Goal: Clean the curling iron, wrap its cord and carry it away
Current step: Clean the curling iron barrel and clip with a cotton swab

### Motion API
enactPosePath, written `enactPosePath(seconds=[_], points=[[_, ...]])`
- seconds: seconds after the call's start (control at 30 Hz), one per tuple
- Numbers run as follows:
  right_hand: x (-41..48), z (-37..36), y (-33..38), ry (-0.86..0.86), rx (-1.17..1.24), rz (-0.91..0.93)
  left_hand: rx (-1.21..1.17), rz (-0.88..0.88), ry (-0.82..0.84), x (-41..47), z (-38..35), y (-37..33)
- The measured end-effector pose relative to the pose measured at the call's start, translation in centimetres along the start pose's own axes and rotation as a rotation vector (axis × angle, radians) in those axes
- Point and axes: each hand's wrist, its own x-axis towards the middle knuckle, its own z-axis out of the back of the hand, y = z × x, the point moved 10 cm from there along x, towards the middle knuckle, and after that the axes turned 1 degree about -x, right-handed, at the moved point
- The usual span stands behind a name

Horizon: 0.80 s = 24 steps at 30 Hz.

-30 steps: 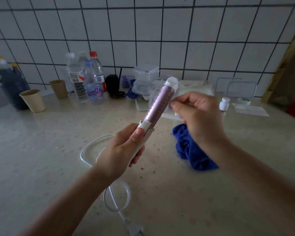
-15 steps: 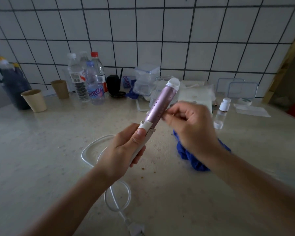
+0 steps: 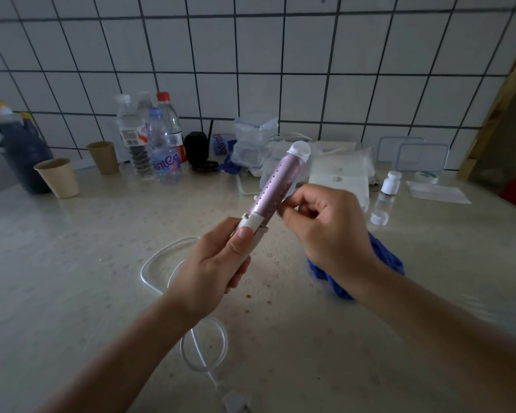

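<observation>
My left hand (image 3: 215,263) grips the white handle of the curling iron (image 3: 276,186), thumb on its clamp lever. The pink perforated barrel points up and away, ending in a white tip. With fingers curled, my right hand (image 3: 325,228) pinches a small white wipe (image 3: 286,201) against the lower right side of the barrel. The white cord (image 3: 158,257) lies in loose loops on the counter below my left hand. Its plug (image 3: 236,402) sits near the bottom edge. A crumpled blue cloth (image 3: 388,257) is partly hidden behind my right wrist.
Along the tiled wall stand water bottles (image 3: 164,150), two paper cups (image 3: 58,177), a dark jug (image 3: 24,156), stacked clear containers (image 3: 253,138) and clear lids (image 3: 420,156). A small white-capped bottle (image 3: 390,181) and white packets (image 3: 340,174) lie behind my right hand.
My right hand has slid the wipe down the barrel, from near the tip toward the handle end. The left hand has held the iron almost still.
</observation>
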Motion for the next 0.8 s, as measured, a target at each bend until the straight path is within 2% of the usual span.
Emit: enactPosePath(seconds=[0.07, 0.2, 0.27, 0.43, 0.63, 0.8], points=[[0.1, 0.2, 0.1, -0.007, -0.013, -0.001, 0.019, -0.003, -0.002, 0.0, 0.1, -0.1], [2.2, 4.8, -0.6, -0.179, -0.034, -0.031, 0.069, -0.017, 0.000, -0.1, -0.1, -0.3], [2.3, 5.3, -0.7, -0.206, -0.050, -0.034, 0.064, -0.022, 0.000, -0.1, -0.1, -0.4], [0.1, 0.1, -0.2, -0.011, -0.049, -0.009, 0.028, -0.010, -0.028, 0.0, 0.2, -0.3], [2.1, 4.1, -0.9, -0.154, -0.025, -0.041, 0.072, -0.017, -0.025, 0.0, 0.1, -0.5], [-0.3, -0.4, 0.0, 0.022, -0.029, -0.016, 0.035, -0.006, -0.042, 0.0, 0.4, -0.3]])
